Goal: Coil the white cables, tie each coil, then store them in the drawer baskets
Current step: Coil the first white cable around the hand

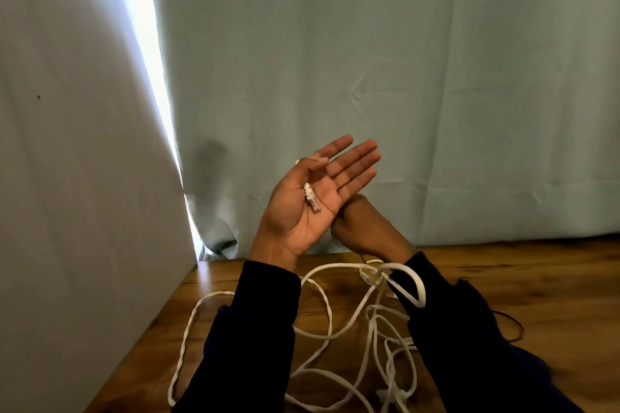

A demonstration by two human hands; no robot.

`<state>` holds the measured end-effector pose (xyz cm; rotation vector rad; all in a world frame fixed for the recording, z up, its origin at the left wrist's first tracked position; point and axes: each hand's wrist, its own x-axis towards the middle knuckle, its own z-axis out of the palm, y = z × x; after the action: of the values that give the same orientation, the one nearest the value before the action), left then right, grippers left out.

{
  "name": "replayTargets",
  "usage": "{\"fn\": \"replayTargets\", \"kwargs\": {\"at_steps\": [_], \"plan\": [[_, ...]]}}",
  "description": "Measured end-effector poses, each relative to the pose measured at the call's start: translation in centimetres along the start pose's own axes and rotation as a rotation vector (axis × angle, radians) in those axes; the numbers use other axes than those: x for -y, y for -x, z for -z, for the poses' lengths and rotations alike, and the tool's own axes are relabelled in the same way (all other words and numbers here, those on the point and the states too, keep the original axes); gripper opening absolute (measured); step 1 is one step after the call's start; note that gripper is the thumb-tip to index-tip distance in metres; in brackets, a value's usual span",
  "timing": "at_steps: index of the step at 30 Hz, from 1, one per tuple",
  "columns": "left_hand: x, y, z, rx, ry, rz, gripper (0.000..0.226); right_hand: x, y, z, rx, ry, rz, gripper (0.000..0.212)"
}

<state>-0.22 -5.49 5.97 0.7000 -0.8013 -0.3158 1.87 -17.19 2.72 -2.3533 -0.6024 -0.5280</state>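
My left hand (312, 198) is raised above the table, palm up with the fingers straight. A white cable end with a clear plug (311, 200) lies across the palm, and the thumb lies over the cable where it passes behind the hand. My right hand (369, 228) sits just under and behind the left, back of the hand towards me; its fingers are hidden. Loose white cable (322, 308) lies tangled on the wooden table (503, 278) beneath both forearms. One loop (417, 290) hangs over my right sleeve.
A pale green curtain (402, 77) hangs right behind the table's far edge. A white panel (67, 178) stands along the table's left side. A thin dark cord (515, 329) lies on the table to the right of my right arm.
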Motion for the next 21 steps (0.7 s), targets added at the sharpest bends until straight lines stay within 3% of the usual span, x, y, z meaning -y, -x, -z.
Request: {"fn": "replayTargets", "kwargs": {"at_steps": [5,12,16,21], "plan": [[-0.1,-0.2,0.5,-0.083,-0.023,0.026,0.064,0.5,0.7,-0.6,0.222,0.215,0.063,0.018],[-0.4,0.0,1.6,-0.124,-0.046,0.011,0.059,1.7,1.1,1.7,0.355,0.418,0.024,0.027],[0.5,-0.5,3.2,-0.176,-0.187,-0.013,0.053,3.0,2.7,4.0,0.523,0.434,0.018,0.047],[1.9,-0.6,4.2,-0.222,-0.320,0.014,0.069,6.2,5.7,7.9,0.599,0.395,-0.003,0.058]]}}
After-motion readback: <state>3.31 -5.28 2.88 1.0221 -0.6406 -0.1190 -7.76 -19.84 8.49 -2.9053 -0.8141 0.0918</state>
